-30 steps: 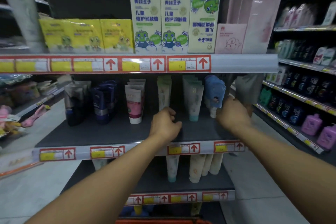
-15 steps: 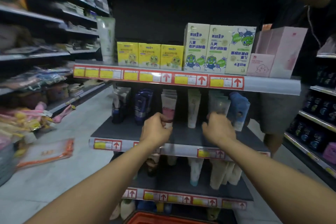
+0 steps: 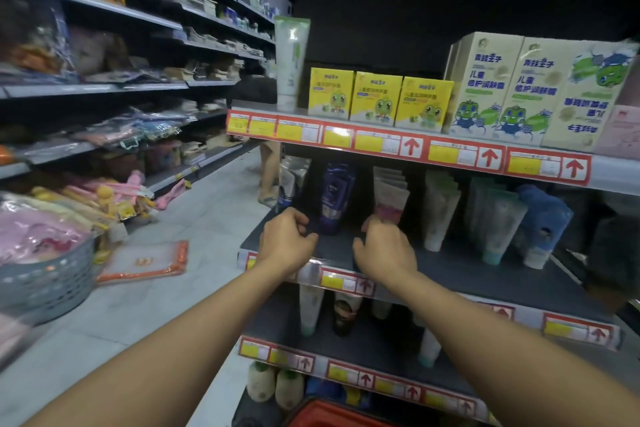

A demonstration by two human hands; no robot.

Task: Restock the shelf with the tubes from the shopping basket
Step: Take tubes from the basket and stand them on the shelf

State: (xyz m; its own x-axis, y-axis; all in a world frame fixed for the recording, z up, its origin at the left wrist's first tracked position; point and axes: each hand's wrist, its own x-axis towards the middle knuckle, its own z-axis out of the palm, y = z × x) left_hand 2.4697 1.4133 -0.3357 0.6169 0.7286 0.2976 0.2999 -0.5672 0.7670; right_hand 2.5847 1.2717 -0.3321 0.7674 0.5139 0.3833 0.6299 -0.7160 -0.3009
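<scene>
Both hands were over the middle shelf (image 3: 450, 270), near its front edge. Left hand (image 3: 285, 244) was curled into a loose fist, holding nothing visible. Right hand (image 3: 384, 250) had fingers bent down; grip unclear. Tubes (image 3: 391, 198) stood upright just beyond the hands. Red basket (image 3: 332, 414) sat low, near.

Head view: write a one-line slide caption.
Both hands, left and right, reach over the middle shelf near the dark blue tubes; red basket below.
</scene>
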